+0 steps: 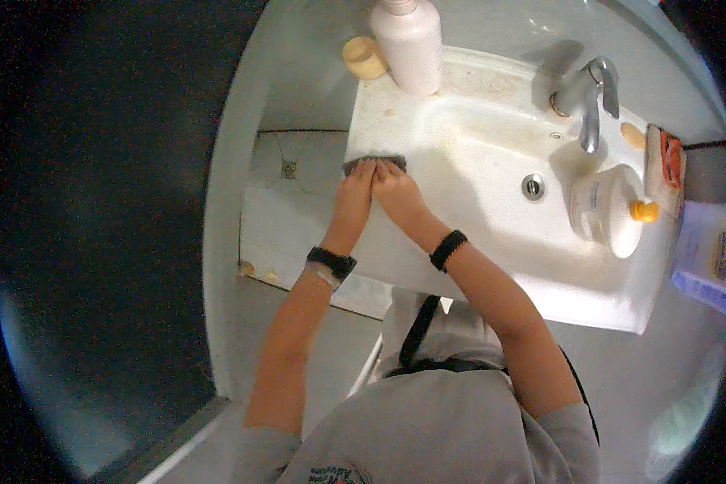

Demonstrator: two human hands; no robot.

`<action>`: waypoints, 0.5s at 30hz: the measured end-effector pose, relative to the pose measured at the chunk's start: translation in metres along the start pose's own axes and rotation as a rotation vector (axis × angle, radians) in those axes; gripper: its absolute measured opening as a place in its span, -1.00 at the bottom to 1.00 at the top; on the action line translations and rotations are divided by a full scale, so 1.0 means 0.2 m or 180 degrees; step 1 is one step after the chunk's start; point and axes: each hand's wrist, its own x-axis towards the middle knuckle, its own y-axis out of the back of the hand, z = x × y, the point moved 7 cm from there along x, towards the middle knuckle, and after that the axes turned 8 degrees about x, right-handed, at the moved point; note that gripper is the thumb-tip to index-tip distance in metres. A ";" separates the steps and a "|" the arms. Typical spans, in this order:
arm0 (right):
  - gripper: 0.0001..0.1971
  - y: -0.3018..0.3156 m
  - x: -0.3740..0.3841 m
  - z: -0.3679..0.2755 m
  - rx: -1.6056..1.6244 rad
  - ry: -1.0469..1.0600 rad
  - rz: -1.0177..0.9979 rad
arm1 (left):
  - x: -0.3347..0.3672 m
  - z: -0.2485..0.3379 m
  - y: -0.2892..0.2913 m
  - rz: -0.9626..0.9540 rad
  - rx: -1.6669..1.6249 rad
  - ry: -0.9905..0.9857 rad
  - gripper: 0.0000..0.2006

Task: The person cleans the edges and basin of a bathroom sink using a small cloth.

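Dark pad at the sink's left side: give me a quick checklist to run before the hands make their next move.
1. Both hands on the pad: ok. Fingers of the left hand and right hand meet at the dark pad.
2. Firm grip underneath: cannot tell; the pad's underside is hidden.
3. Sink ledge free of marks: not ok. A small yellowish spot shows between pad and bottle.
4. Pale pink bottle apart from the hands: ok.
5. Drain uncovered: ok.
6. Faucet not running: ok, no stream visible.
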 end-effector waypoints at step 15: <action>-0.70 0.00 0.04 -0.22 -0.0180 -0.0559 -0.0183 | -0.09 -0.19 0.06 -0.0213 -0.0105 -0.0416 -0.68</action>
